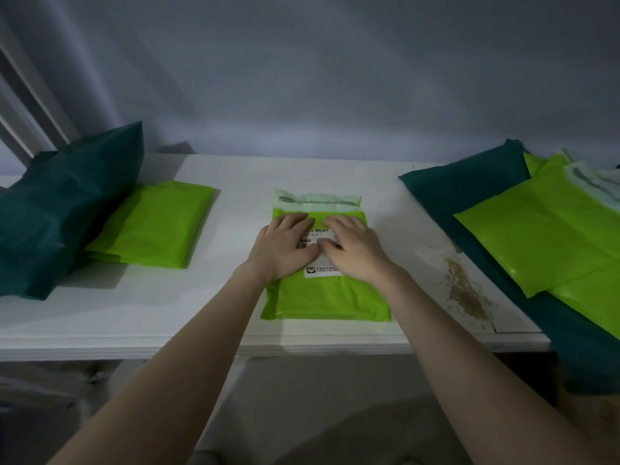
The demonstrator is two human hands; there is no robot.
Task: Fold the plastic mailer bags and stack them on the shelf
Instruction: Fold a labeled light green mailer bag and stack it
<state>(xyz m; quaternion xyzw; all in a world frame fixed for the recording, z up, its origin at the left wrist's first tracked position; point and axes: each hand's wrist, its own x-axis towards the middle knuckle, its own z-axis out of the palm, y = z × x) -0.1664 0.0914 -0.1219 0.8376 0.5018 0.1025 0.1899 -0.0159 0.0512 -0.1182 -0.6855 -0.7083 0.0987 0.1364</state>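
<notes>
Lime-green mailer bag [323, 297] flat at the middle of the white shelf [208, 313], long axis running from the near edge toward the wall, pale adhesive flap [317, 202] at the far end, folded lower part toward the front. White shipping label [322, 251] on top, with a barcode and small print too blurred to read, plus a small heart-like logo lower down. Left hand [283, 250] and right hand [354, 250] side by side, thumbs nearly touching, fingers spread flat and pressing down on the label area. Left of it, one neat stack of folded lime-green bags [157, 226], exact count unclear, partly beneath a dark teal bag [63, 209]. Right of it, a loose pile of at least three unfolded lime-green bags [543, 229] on another dark teal sheet [469, 182]. Brownish scuffed patch [464, 286] on the shelf between the middle bag and the right pile.
</notes>
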